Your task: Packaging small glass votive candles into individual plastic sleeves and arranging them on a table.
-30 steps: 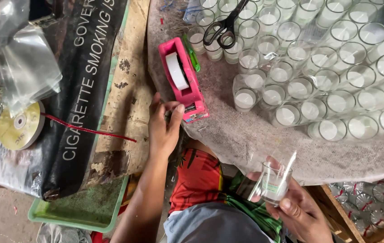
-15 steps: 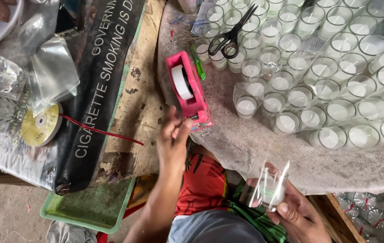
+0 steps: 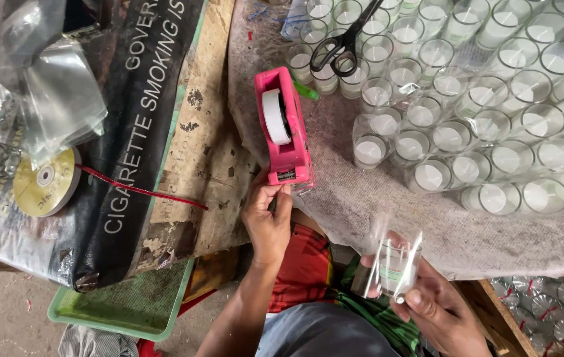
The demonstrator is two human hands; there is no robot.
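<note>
A pink tape dispenser (image 3: 283, 129) with a white roll stands at the edge of the cloth-covered table (image 3: 335, 192). My left hand (image 3: 267, 221) touches its near end, fingers pinched at the cutter. Below the table edge, my right hand (image 3: 437, 307) holds a small glass candle wrapped in clear film (image 3: 394, 268). Several glass candles (image 3: 467, 99) with white wax fill the table's right side. Black scissors (image 3: 341, 46) lie on top of the far ones.
A gold ribbon spool (image 3: 45, 182) with a red strand (image 3: 140, 192) lies left on a black printed sheet (image 3: 136, 132). Clear plastic bags (image 3: 50, 99) pile at the far left. A green tray (image 3: 123, 307) sits below, and wrapped candles (image 3: 546, 304) fill a wooden crate at lower right.
The view shifted, so the table sits further right. My left hand stayed at the dispenser's near end, closing its fingers there. My right hand kept the wrapped candle low.
</note>
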